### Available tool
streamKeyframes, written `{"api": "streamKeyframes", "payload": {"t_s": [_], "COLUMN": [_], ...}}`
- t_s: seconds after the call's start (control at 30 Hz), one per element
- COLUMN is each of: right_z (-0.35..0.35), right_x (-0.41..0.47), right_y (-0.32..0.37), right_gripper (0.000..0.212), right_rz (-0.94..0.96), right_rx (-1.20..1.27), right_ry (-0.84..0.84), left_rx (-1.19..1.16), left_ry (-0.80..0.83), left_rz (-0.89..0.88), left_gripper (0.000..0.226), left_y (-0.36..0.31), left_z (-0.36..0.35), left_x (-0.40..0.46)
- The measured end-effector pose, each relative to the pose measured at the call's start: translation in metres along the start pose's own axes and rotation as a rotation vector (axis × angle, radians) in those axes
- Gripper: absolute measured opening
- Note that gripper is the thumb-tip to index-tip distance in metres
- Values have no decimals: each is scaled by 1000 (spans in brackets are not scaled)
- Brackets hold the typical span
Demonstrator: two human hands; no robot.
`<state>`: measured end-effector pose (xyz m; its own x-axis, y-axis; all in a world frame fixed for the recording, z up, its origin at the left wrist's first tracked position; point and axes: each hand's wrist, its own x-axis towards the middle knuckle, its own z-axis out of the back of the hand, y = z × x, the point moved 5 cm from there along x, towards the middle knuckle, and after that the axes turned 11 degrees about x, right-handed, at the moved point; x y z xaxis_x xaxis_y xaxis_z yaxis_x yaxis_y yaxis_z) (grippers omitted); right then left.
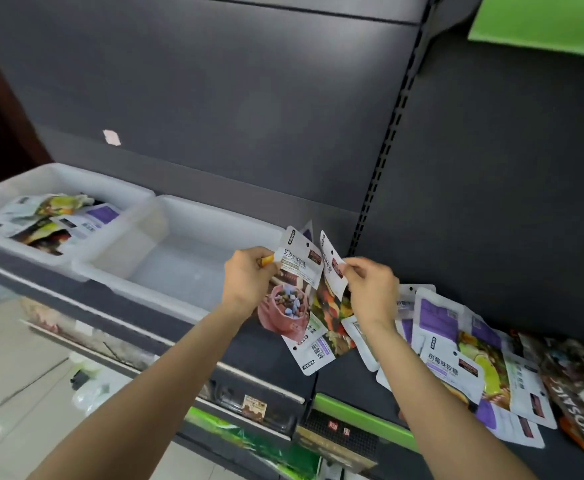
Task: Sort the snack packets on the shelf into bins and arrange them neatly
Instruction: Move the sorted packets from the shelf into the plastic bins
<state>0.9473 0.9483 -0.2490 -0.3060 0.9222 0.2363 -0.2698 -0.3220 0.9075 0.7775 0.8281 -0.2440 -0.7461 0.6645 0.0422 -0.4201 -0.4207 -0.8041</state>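
Observation:
My left hand [247, 275] grips the top left corner of a white snack packet with a pink pouch picture [292, 289], held above the shelf. My right hand [370, 289] pinches the top of a second white packet with a fruit picture [330, 299] beside it. Another packet with purple print [313, 355] hangs below them. A loose pile of white and purple packets [457, 355] lies on the dark shelf [346, 379] to the right. Two white bins stand at left: the near bin [179, 216] looks bare inside, the far bin [76, 178] holds several packets [55, 220].
Dark brown packets [581, 382] lie at the far right of the shelf. A slotted upright post [387, 143] divides the grey back panels. A lower shelf with goods [249, 407] and a tiled floor [10, 368] lie below. A green sign [543, 22] hangs top right.

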Motion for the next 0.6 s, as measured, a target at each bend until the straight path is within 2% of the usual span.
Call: {"api": "streamKeyframes", "payload": {"t_s": [0.13, 0.27, 0.6], "right_z": [-20, -67, -265], "right_x": [-5, -6, -46], "right_y": [47, 87, 169], "right_gripper": [13, 11, 12], "right_rz": [109, 142, 123], "right_rx": [48, 101, 182], "right_ry": [-24, 61, 181], "left_rx": [-94, -118, -41], "left_ry": [-50, -128, -246], "left_rz": [-23, -79, -88], "left_gripper": [17, 15, 11], "left_y": [0, 15, 132], "left_z": [40, 90, 248], "left_x": [7, 18, 63]}}
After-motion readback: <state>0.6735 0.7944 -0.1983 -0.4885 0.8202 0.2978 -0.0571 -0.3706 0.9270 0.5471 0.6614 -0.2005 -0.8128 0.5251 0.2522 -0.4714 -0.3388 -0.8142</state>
